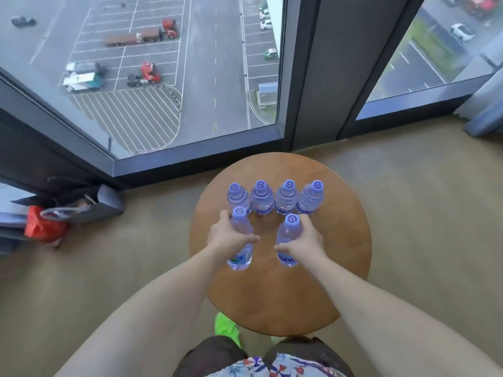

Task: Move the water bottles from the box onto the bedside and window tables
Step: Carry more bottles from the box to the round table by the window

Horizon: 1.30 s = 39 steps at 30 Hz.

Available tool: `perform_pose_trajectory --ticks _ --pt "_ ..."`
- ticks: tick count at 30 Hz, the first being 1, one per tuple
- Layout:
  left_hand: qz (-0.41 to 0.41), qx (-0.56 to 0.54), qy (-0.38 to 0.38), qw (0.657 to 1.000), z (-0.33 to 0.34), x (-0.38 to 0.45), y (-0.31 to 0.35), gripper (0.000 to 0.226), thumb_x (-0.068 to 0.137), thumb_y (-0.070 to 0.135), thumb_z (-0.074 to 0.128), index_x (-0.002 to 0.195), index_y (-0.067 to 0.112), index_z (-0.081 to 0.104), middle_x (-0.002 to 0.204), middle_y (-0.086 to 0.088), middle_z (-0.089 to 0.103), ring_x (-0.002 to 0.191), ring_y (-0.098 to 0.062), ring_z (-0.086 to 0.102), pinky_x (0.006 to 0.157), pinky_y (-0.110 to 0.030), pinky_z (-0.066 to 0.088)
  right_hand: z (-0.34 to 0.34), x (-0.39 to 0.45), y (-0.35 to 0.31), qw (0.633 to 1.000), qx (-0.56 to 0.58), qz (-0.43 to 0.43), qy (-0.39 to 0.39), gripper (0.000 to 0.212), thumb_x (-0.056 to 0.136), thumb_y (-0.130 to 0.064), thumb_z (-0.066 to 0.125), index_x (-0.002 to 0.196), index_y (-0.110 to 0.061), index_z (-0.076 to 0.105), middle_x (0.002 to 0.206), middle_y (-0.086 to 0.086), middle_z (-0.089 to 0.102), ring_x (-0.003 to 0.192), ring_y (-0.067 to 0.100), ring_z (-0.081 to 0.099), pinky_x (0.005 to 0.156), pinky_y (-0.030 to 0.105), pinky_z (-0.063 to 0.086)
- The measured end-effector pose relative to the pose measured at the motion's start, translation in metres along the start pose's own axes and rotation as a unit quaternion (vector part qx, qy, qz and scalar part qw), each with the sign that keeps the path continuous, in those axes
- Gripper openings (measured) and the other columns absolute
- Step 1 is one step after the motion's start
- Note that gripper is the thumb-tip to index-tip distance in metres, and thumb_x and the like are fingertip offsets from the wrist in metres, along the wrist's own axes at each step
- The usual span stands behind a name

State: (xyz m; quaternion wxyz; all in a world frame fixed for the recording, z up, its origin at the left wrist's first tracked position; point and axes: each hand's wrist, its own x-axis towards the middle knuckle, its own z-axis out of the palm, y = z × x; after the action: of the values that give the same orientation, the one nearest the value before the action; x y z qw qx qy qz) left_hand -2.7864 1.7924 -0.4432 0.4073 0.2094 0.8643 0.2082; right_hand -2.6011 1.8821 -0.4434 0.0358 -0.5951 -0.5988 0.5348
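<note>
Round wooden table (340, 240) by the big window (163, 77). Four water bottles (275, 198) in a row at the back. Left hand (227, 235) wrapped round one bottle (241, 240), right hand (306, 240) round another bottle (288, 240), both upright just before the row. Bags (68, 213) on the floor, left, partly cut off. Labels too blurry to read.

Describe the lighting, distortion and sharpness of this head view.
Head view: soft daylight from the window, no harsh glare; only faint shadows under the bottles on the round table; wide-angle lens bends the window frames and stretches the forearms; bottle labels slightly soft, caps readable; left hand and right hand fairly sharp.
</note>
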Motion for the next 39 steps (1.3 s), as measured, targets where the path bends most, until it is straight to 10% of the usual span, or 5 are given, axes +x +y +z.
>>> perform_pose_trajectory --ticks 9,15,22,28,39 --pt "-0.018 -0.064 0.042 0.997 0.027 0.034 -0.008 0.072 0.052 0.047 0.093 0.097 0.03 0.04 0.095 0.008 0.062 0.093 -0.021 0.065 0.084 -0.042 0.058 0.01 0.037 0.001 0.997 -0.07 -0.003 -0.026 0.08 0.062 -0.005 0.092 0.135 -0.022 0.065 0.128 0.001 0.067 0.115 0.019 0.063 0.104 0.032 0.048" --pt "-0.004 -0.062 0.056 0.996 0.038 0.039 -0.009 0.076 0.053 0.047 0.094 0.102 0.023 0.042 0.092 0.009 0.06 0.09 -0.021 0.063 0.076 -0.038 0.055 0.023 0.045 -0.01 0.999 -0.049 -0.013 -0.006 0.078 0.066 -0.01 0.091 0.137 -0.024 0.064 0.121 -0.003 0.072 0.103 0.006 0.061 0.087 0.009 0.037" --pt "0.067 0.002 0.025 0.997 0.02 0.032 -0.004 0.071 0.062 0.049 0.086 0.117 0.026 0.048 0.108 0.008 0.061 0.101 -0.016 0.06 0.088 -0.035 0.052 0.022 0.039 -0.024 0.993 -0.1 -0.048 0.031 0.072 0.068 -0.039 0.091 0.132 -0.023 0.062 0.123 -0.001 0.065 0.116 0.017 0.06 0.102 0.031 0.046" --pt "0.218 0.159 -0.003 0.963 -0.007 0.031 0.007 0.025 0.07 0.025 0.073 0.095 0.024 0.073 0.086 0.004 0.07 0.088 -0.024 0.064 0.075 -0.036 0.052 0.019 0.035 -0.035 0.982 -0.174 -0.051 0.059 0.039 0.071 -0.022 0.082 0.108 -0.019 0.07 0.105 0.005 0.068 0.101 0.026 0.063 0.084 0.031 0.047" --pt "0.186 0.181 0.089 0.962 -0.004 0.041 0.028 0.04 0.076 0.047 0.078 0.091 0.014 0.061 0.078 0.0 0.058 0.078 -0.026 0.054 0.066 -0.034 0.042 0.017 0.052 -0.039 0.977 -0.166 -0.117 0.071 0.024 0.077 -0.002 0.07 0.099 -0.013 0.074 0.095 0.006 0.072 0.09 0.023 0.062 0.078 0.029 0.047"
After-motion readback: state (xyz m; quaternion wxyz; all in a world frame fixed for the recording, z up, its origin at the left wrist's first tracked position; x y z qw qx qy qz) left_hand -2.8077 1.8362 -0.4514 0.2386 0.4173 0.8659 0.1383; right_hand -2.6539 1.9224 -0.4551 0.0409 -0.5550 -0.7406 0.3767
